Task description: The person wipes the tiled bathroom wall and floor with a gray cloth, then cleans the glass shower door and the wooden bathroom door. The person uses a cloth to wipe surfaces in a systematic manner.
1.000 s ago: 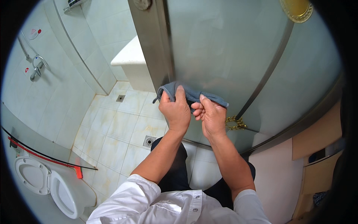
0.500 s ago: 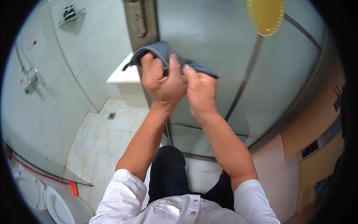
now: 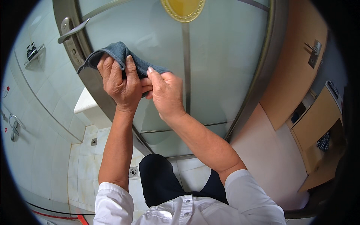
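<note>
A blue-grey cloth [image 3: 116, 51] is bunched between my two hands in front of a frosted glass door [image 3: 217, 63]. My left hand [image 3: 122, 84] has its fingers tucked under the cloth's fold, with the thumb pressed on its outside. Close beside it, my right hand [image 3: 167, 92] pinches the cloth's right end between thumb and fingers. One corner of the cloth hangs over the door's metal frame [image 3: 101, 92], below the lever handle [image 3: 74, 30]. Whether the cloth touches the glass I cannot tell.
A gold oval plaque [image 3: 183, 8] is on the glass above my hands. Behind the door at left are a white ledge [image 3: 90, 107], a floor drain [image 3: 133, 172] and a shower mixer [image 3: 14, 131]. To the right stand a wooden door [image 3: 296, 75] and a wooden cabinet [image 3: 315, 120].
The view has swung to the right, so the glass door and its handle now show more fully. Both hands still hold the cloth, now beside the door's left frame.
</note>
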Demonstrator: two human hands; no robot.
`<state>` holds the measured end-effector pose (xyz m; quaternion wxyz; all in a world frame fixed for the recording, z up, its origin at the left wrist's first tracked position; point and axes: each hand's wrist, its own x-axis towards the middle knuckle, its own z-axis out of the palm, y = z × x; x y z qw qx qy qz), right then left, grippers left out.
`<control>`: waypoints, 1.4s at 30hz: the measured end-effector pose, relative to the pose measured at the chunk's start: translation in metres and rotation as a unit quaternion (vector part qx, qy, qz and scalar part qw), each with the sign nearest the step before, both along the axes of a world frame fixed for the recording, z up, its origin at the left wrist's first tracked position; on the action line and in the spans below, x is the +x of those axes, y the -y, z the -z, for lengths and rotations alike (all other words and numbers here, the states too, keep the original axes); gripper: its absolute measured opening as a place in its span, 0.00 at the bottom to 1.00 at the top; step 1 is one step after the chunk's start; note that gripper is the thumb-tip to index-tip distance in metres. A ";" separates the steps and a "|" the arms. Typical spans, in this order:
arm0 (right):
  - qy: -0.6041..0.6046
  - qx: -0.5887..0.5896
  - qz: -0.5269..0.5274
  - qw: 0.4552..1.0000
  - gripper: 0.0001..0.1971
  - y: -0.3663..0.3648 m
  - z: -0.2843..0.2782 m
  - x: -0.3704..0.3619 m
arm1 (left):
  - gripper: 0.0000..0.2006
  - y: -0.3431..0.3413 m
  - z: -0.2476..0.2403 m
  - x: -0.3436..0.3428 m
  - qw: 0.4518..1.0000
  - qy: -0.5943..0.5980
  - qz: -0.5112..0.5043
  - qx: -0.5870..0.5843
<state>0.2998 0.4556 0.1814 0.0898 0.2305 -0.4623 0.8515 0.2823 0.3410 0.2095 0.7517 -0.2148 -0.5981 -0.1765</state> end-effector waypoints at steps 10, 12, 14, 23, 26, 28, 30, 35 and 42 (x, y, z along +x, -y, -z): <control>0.016 -0.038 0.056 0.998 0.17 -0.071 -0.003 -0.011 | 0.08 -0.074 -0.019 -0.027 0.996 -0.020 0.059 -0.070; 0.030 -0.048 0.071 0.996 0.16 -0.087 0.002 -0.012 | 0.09 -0.093 -0.018 -0.029 0.994 -0.022 0.065 -0.081; 0.031 -0.082 0.076 0.993 0.15 -0.104 0.003 -0.016 | 0.11 -0.114 -0.021 -0.036 0.992 -0.034 0.078 -0.095; 0.094 -0.229 0.157 0.956 0.12 -0.191 0.029 -0.038 | 0.15 -0.224 -0.012 -0.065 0.976 0.002 0.102 -0.195; 0.120 -0.256 0.180 0.942 0.11 -0.211 0.058 -0.041 | 0.17 -0.248 0.012 -0.068 0.963 -0.001 0.131 -0.235; 0.122 -0.257 0.177 0.942 0.09 -0.222 0.079 -0.038 | 0.18 -0.257 0.030 -0.067 0.956 0.015 0.139 -0.257; 0.129 -0.278 0.205 0.930 0.08 -0.218 0.094 -0.040 | 0.16 -0.260 0.048 -0.061 0.947 0.045 0.160 -0.275; 0.130 -0.247 0.202 0.939 0.08 -0.220 0.101 -0.034 | 0.16 -0.254 0.066 -0.053 0.946 0.034 0.140 -0.291; 0.051 -0.129 0.223 0.965 0.11 -0.203 0.066 -0.034 | 0.19 -0.221 0.036 -0.049 0.961 0.018 0.100 -0.257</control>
